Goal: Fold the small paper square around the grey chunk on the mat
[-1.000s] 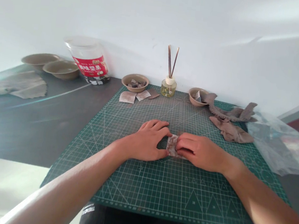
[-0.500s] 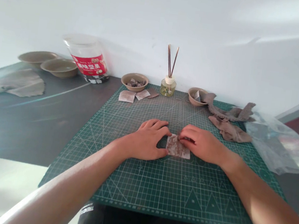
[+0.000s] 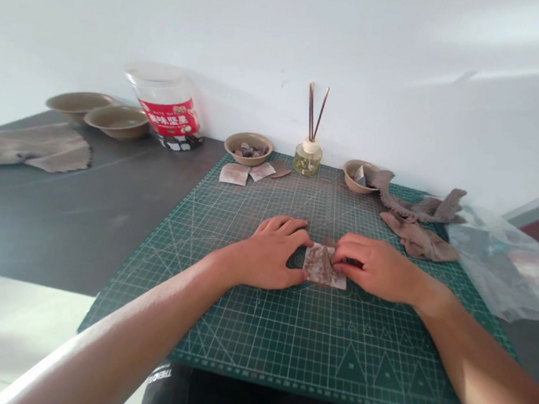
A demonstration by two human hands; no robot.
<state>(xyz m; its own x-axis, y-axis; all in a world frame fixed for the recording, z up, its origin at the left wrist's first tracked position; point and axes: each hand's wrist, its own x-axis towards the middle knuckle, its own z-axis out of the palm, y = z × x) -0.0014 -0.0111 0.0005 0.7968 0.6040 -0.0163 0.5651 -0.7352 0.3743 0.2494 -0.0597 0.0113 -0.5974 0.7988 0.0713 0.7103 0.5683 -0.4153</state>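
Note:
A small white square sheet (image 3: pixel 319 265), smeared with brown, lies flat on the green cutting mat (image 3: pixel 255 330). My left hand (image 3: pixel 276 254) rests on the mat, its thumb and forefinger pressing the sheet's left edge while the other fingers point away from me. Over the sheet's right part, my right hand (image 3: pixel 369 265) is closed in a pinch, fingertips touching the smeared surface. Whatever it pinches is hidden behind the fingers. Brown dust shows on the mat beyond the sheet.
At the back stand a bowl of brown shards (image 3: pixel 249 149), loose pale squares (image 3: pixel 234 173), a reed diffuser (image 3: pixel 307 158) and another bowl (image 3: pixel 357 176). Crumpled brown cloths (image 3: pixel 416 238) and a plastic bag (image 3: pixel 496 260) lie right. Left are a plastic jar (image 3: pixel 168 109), bowls (image 3: pixel 118 121) and cloth (image 3: pixel 37 146).
My right fingertips have slid a little to the right and toward me over the sheet. The left hand stays at its edge. The whole view has shifted slightly.

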